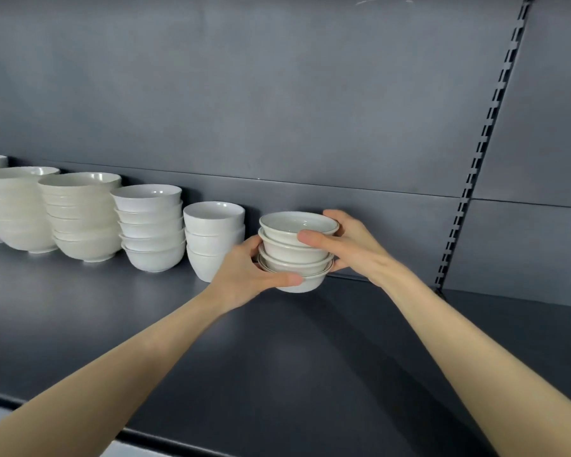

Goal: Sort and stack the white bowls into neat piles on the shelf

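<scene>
Both arms reach forward, left hand point(244, 275) and right hand point(350, 242) gripping bowl stack point(294, 252).

Backdrop stuff, nothing fancy
Dark grey back panel point(277, 94), with a slotted metal upright point(483, 143) running down its right side.

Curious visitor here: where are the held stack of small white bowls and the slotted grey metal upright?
Stack of small white bowls point(282, 249): head view, second bowl's wall.
Slotted grey metal upright point(482, 143): head view, its middle stretch.

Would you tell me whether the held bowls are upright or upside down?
Upright: the stack of small bowls has rims up, the top one's inside showing.
</scene>
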`<state>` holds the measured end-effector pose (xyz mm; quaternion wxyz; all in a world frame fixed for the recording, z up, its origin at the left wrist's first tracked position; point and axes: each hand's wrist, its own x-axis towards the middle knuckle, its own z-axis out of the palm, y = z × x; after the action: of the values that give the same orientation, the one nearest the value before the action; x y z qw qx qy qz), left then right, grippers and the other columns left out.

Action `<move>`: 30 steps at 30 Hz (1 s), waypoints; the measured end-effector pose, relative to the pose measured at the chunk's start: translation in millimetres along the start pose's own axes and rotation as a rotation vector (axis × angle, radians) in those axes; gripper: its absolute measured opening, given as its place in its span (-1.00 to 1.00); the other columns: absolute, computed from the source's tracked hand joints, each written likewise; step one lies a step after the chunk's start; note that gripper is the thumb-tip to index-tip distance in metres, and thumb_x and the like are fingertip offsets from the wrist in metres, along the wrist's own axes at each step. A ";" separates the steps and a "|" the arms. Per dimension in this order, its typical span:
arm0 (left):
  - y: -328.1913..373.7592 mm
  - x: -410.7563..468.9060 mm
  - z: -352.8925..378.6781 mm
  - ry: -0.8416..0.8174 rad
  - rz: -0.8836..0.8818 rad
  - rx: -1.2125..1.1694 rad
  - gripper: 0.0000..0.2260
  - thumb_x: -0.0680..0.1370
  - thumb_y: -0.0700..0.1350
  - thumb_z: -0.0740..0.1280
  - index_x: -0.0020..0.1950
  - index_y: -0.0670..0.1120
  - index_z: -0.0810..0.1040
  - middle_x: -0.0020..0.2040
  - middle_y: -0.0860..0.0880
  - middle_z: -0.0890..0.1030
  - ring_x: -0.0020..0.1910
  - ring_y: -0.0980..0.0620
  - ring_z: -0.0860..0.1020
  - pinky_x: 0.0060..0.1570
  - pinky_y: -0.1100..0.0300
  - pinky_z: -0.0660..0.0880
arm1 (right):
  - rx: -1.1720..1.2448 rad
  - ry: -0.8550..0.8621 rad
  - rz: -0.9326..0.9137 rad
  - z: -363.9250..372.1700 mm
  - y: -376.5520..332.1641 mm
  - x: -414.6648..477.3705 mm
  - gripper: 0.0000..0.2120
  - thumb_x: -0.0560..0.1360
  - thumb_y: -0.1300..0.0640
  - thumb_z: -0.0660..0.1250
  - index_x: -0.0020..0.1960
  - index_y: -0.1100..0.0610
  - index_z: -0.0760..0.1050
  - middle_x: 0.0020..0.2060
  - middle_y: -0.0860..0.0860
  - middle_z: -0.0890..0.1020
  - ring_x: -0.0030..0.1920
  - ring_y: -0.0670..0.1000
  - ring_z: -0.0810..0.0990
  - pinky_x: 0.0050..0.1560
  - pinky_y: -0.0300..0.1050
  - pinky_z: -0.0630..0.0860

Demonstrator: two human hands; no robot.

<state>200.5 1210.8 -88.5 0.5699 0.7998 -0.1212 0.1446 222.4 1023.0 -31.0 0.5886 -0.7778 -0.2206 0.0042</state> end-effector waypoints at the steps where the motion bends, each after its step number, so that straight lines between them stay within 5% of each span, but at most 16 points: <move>1: -5.5 4.4 -4.8 -0.015 0.001 -0.008 -0.41 0.26 -0.14 0.62 0.24 -0.03 0.52 0.03 0.09 0.68 0.01 0.18 0.64 -0.04 0.32 0.55 | -0.003 0.010 0.007 5.6 0.7 4.0 -0.73 0.39 0.05 0.49 -0.09 -0.07 0.39 -0.09 -0.12 0.59 -0.08 -0.14 0.60 -0.01 0.08 0.64; 8: -45.2 21.9 -32.5 -0.151 0.033 -0.054 -0.47 0.28 -0.22 0.61 0.15 0.07 0.51 0.02 0.15 0.67 0.00 0.24 0.63 -0.07 0.38 0.52 | -0.072 0.141 0.070 47.1 8.2 11.3 -0.71 0.40 0.03 0.48 -0.08 -0.10 0.36 -0.06 -0.15 0.57 0.00 -0.14 0.58 0.07 0.14 0.60; 12: -59.1 23.1 -42.3 -0.243 0.057 -0.085 -0.44 0.28 -0.19 0.61 0.22 0.01 0.50 0.05 0.14 0.66 0.02 0.26 0.61 -0.06 0.39 0.52 | -0.102 0.226 0.132 66.7 8.8 3.0 -0.43 0.40 0.02 0.48 0.32 0.14 0.37 -0.08 -0.15 0.57 -0.10 -0.19 0.60 -0.08 -0.04 0.65; 15: -66.5 23.5 -44.7 -0.298 0.081 -0.081 -0.36 0.24 -0.06 0.63 0.27 -0.02 0.50 0.08 0.13 0.65 0.06 0.24 0.60 0.03 0.30 0.55 | -0.106 0.246 0.136 72.6 11.9 -2.2 -0.67 0.40 0.05 0.47 0.09 -0.01 0.43 -0.12 -0.14 0.60 -0.18 -0.24 0.63 -0.17 -0.14 0.66; 22: -73.9 29.4 -45.0 -0.307 0.103 -0.060 -0.30 0.21 0.03 0.63 0.30 0.01 0.49 0.11 0.15 0.64 0.10 0.24 0.58 0.12 0.22 0.54 | -0.118 0.275 0.148 74.7 18.7 3.8 -0.74 0.42 0.11 0.47 -0.11 -0.07 0.38 -0.14 -0.13 0.60 -0.24 -0.27 0.63 -0.26 -0.24 0.62; 27: -74.6 34.9 -41.2 -0.301 0.093 -0.049 -0.33 0.26 -0.03 0.63 0.31 0.03 0.46 0.12 0.18 0.62 0.11 0.26 0.56 0.12 0.26 0.51 | -0.094 0.282 0.139 68.6 24.4 10.2 -0.71 0.42 0.13 0.46 -0.06 -0.10 0.37 -0.12 -0.15 0.59 -0.24 -0.32 0.63 -0.30 -0.28 0.60; 30: -75.6 35.6 -38.1 -0.279 0.093 -0.057 -0.31 0.26 -0.01 0.62 0.33 0.07 0.43 0.12 0.22 0.60 0.11 0.31 0.55 0.14 0.27 0.50 | -0.080 0.275 0.150 66.4 29.0 14.5 -0.60 0.41 0.12 0.48 0.16 -0.03 0.39 -0.05 -0.14 0.60 -0.16 -0.28 0.63 -0.26 -0.26 0.61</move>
<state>257.1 1270.2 -129.8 0.5627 0.7891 -0.2403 0.0549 227.6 1082.5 -74.4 0.5798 -0.8081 -0.0795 -0.0671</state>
